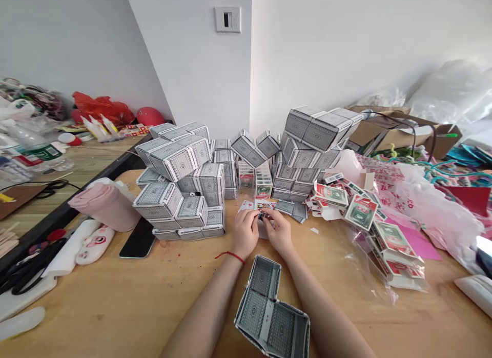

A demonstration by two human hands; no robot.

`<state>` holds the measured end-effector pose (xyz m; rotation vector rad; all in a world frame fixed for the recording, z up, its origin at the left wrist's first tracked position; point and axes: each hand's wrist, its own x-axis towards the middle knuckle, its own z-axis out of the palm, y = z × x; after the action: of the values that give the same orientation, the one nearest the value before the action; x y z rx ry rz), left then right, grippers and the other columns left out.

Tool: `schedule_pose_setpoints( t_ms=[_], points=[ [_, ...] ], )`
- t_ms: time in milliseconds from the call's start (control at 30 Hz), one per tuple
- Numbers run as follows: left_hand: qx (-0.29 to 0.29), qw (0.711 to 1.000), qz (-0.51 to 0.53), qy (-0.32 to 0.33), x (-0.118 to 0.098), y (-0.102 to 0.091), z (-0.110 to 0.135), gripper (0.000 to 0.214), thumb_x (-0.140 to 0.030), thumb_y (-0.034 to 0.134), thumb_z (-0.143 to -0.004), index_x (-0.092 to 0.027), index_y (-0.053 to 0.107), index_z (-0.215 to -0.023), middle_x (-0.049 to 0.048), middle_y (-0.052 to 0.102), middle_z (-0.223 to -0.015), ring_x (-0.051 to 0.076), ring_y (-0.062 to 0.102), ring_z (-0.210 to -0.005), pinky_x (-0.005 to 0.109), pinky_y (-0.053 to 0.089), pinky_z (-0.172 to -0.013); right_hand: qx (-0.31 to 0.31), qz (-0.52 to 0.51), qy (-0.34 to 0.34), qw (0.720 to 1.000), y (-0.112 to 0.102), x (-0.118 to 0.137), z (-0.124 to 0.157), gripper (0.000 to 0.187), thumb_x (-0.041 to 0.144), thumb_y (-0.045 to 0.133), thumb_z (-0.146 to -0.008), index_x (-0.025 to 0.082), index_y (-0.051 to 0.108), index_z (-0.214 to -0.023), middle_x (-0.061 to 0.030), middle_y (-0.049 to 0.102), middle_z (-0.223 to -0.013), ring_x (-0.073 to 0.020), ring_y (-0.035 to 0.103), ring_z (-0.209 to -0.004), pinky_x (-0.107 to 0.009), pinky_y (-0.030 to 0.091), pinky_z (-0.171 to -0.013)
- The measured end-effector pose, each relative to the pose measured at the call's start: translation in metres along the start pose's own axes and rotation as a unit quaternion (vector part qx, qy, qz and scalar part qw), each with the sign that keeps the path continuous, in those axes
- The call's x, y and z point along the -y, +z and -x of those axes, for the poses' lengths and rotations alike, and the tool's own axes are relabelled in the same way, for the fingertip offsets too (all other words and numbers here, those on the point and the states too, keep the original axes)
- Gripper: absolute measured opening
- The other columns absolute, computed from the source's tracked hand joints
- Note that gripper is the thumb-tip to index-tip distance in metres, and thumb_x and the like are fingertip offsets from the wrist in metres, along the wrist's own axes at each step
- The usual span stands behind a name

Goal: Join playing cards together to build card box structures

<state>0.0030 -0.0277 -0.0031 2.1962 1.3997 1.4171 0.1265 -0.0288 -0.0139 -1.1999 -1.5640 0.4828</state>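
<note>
My left hand (246,229) and my right hand (278,230) meet above the wooden table, fingers closed in a pinch around something small, mostly hidden. A dark green bit and a white part show there, too little to name. Just beyond my fingers lie playing cards (246,205), one with a coloured face. Between my forearms rests an L-shaped piece (262,309) made of grey-backed playing cards. Past the hands stand card boxes (246,179) with red and green faces. Folded grey-backed cards (292,209) lie flat right of my right hand.
Stacked card-block structures rise at left (180,181) and right (303,153), with a V-shaped block (255,147) between. Opened green and red card boxes (361,212) are heaped at right by a plastic bag (426,194). A phone (137,239) and pink roll (105,204) lie left.
</note>
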Motion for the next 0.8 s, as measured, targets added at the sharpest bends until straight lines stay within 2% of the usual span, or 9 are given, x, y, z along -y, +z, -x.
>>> schedule_pose_setpoints(
  t_ms=[167, 400, 567, 800],
  points=[
    [-0.016, 1.000, 0.016, -0.018, 0.0020, 0.0033, 0.0012, 0.025, -0.010, 0.037, -0.082, -0.019, 0.056, -0.096, 0.0062, 0.059, -0.091, 0.017, 0.054, -0.090, 0.034, 0.045, -0.078, 0.016, -0.019, 0.023, 0.999, 0.0010, -0.0012, 0.0016, 0.029, 0.021, 0.039, -0.080, 0.022, 0.055, -0.103, -0.0050, 0.063, -0.096, -0.0180, 0.059, -0.086, -0.033, 0.046, -0.077],
    [-0.009, 1.000, 0.002, -0.028, 0.0026, 0.0024, 0.0007, 0.014, -0.019, 0.045, -0.082, -0.018, 0.058, -0.085, 0.0050, 0.060, -0.083, 0.016, 0.055, -0.082, 0.032, 0.044, -0.075, 0.011, 0.022, 0.019, 1.000, -0.0016, 0.0077, 0.0011, 0.019, 0.026, 0.039, -0.082, 0.022, 0.057, -0.090, -0.0033, 0.065, -0.082, -0.0164, 0.060, -0.073, -0.028, 0.046, -0.069],
    [-0.045, 0.997, -0.013, -0.054, 0.0027, 0.0020, 0.0012, 0.011, -0.026, 0.051, -0.079, -0.018, 0.058, -0.081, 0.0044, 0.060, -0.079, 0.016, 0.055, -0.081, 0.030, 0.043, -0.074, -0.014, 0.040, 0.029, 0.999, 0.0006, 0.0031, 0.0020, 0.018, 0.023, 0.037, -0.081, 0.021, 0.055, -0.084, -0.0038, 0.063, -0.076, -0.0166, 0.058, -0.068, -0.028, 0.045, -0.064],
    [-0.045, 0.998, -0.026, -0.038, 0.0031, 0.0047, 0.0029, 0.013, -0.017, 0.045, -0.081, -0.018, 0.058, -0.083, 0.0048, 0.061, -0.081, 0.016, 0.055, -0.080, 0.031, 0.043, -0.073, -0.036, 0.059, 0.026, 0.997, 0.0004, -0.0012, 0.0026, 0.017, 0.021, 0.037, -0.079, 0.021, 0.054, -0.080, -0.0037, 0.062, -0.073, -0.0174, 0.057, -0.068, -0.028, 0.044, -0.064]
  ],
)
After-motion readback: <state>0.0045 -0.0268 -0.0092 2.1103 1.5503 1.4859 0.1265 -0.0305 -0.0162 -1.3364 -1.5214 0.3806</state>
